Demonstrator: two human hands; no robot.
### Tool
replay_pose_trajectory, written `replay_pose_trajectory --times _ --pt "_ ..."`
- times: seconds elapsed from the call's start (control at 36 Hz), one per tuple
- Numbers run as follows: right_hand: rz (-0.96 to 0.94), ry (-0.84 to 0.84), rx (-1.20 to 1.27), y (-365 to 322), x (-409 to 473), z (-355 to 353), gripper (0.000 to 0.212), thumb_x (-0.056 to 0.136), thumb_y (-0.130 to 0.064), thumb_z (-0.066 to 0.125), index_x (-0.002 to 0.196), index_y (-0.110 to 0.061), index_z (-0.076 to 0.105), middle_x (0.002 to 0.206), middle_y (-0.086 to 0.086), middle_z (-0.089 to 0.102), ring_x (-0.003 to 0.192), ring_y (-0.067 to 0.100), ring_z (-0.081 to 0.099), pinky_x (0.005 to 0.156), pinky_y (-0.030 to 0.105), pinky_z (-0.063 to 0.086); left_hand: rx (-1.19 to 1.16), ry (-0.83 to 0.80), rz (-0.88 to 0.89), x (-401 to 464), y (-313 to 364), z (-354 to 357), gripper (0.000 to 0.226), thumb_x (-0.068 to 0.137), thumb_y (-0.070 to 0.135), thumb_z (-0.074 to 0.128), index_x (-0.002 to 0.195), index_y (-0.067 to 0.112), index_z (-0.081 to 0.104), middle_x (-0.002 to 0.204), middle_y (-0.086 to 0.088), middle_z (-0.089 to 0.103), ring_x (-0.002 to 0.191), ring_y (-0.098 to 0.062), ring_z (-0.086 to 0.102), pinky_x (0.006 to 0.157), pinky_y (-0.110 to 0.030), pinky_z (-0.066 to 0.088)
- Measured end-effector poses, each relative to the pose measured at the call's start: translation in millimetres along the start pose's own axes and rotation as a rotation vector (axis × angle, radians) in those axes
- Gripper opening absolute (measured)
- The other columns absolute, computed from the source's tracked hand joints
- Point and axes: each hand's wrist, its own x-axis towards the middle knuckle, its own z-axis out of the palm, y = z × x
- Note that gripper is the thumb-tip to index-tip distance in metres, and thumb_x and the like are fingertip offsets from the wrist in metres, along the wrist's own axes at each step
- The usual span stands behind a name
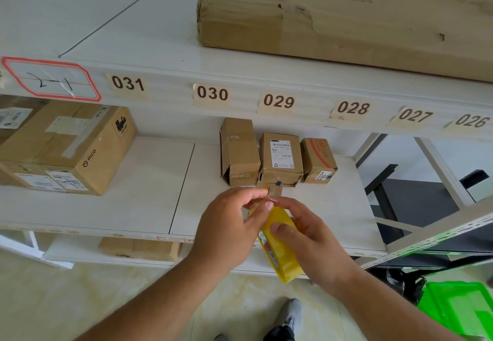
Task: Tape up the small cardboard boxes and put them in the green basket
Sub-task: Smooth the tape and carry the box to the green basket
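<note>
**Both hands on tape roll, three small boxes on shelf**

Right hand (306, 236) grips the yellow tape roll (280, 244), fingers wrapped round it with the thumb on its outer face. Left hand (229, 223) pinches the free tape end (272, 194) between thumb and fingertips, just in front of the middle box. The strip runs up toward that box's front edge; contact with the box unclear.

Three small cardboard boxes sit side by side on the white shelf (149, 180) under labels 030–028: left box (238, 151) upright, flaps at its lower end loose; middle box (280, 158) with a shipping label on top; right box (318, 159) with red print. Left and middle boxes touch; right box just beside.

Green basket (458, 306) on the floor, lower right, well apart from the boxes. Large PICO carton (66, 148) on the same shelf, far left. Long flat carton (346, 18) on the shelf above. A shoe (292, 314) below.
</note>
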Motion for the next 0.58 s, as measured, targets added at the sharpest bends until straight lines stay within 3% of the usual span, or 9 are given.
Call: replay_pose_trajectory --times 0.28,0.39,0.5,0.58 --pt "-0.027 0.007 -0.110 7.3 -2.7 -3.8 0.037 0.088 -0.030 0.058 0.116 -0.054 0.061 0.100 0.007 0.072 0.086 0.026 0.075 0.085 0.055 0.060 -0.155 0.024 -0.099 -0.6 4.9 5.4 0.010 0.092 0.026 0.070 0.100 0.029 0.076 0.090 0.017 0.072 0.085 0.002 0.065 0.070 -0.009 0.049" --pt "-0.041 0.035 -0.230 10.1 -3.2 -2.4 0.039 0.086 -0.046 0.056 0.123 -0.057 0.051 0.097 0.016 0.069 0.088 0.036 0.069 0.082 0.061 0.057 -0.168 0.061 -0.076 -4.4 6.3 8.2 0.008 0.093 0.024 0.069 0.092 0.031 0.074 0.085 0.017 0.071 0.083 -0.001 0.065 0.068 -0.010 0.049" --pt "-0.015 0.038 -0.262 11.7 -1.2 -7.5 0.048 0.096 -0.036 0.062 0.132 -0.055 0.035 0.100 -0.002 0.071 0.091 0.019 0.071 0.083 0.043 0.061 -0.109 0.051 -0.012 -8.8 8.3 9.7 0.009 0.096 0.023 0.063 0.091 0.030 0.066 0.089 0.018 0.064 0.086 -0.001 0.060 0.068 -0.008 0.045" --pt "-0.029 0.008 -0.295 8.7 -3.4 -9.0 0.060 0.099 -0.022 0.061 0.132 -0.058 0.025 0.094 -0.009 0.069 0.079 0.003 0.067 0.066 0.021 0.055 -0.075 -0.043 -0.023 -4.6 6.3 6.4 0.017 0.098 0.021 0.059 0.086 0.033 0.059 0.093 0.017 0.059 0.088 0.001 0.056 0.068 -0.006 0.042"
